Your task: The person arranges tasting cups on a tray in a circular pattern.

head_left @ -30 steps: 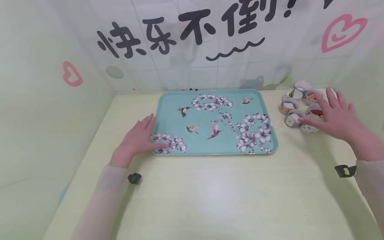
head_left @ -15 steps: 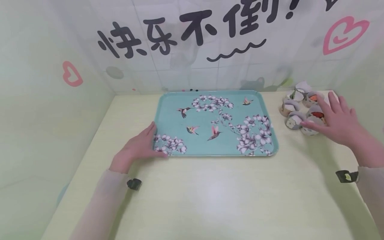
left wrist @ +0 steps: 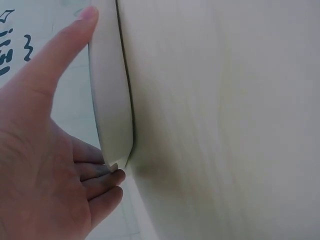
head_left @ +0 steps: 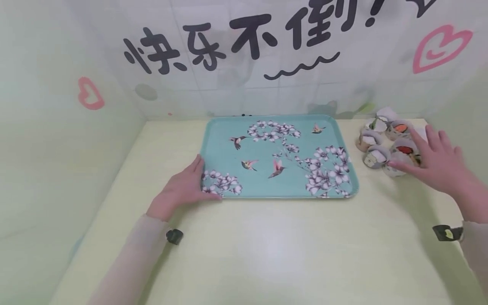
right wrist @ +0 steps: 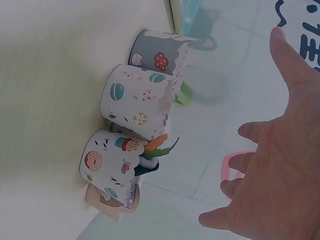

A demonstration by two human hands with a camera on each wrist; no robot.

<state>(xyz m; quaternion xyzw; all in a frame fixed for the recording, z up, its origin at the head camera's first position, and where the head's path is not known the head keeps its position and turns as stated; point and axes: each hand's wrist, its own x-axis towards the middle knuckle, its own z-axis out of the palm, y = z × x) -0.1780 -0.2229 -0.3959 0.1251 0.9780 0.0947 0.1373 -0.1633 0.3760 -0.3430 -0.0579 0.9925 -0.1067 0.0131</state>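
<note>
My left hand spans the front left corner of a turquoise tray printed with flowers and hummingbirds. Its fingers lie along the left side and its thumb along the front edge. In the left wrist view the thumb tip touches the rim of the tray, and the fingertips reach the corner. My right hand, fingers spread, hovers by a cluster of several scalloped paper cups. The right wrist view shows that hand apart from the patterned cups. An orange-and-green, carrot-like piece pokes out of one.
The pale wooden table runs up to a tiled back wall with black lettering. A side wall bounds the left. Dark devices sit at both wrists. Small contents show in several cups, partly hidden by folded edges.
My left hand has drawn back towards me along the tray's corner, its thumb now at the front edge. Tray, cups and right hand appear slightly shifted; the head view also moved a little.
</note>
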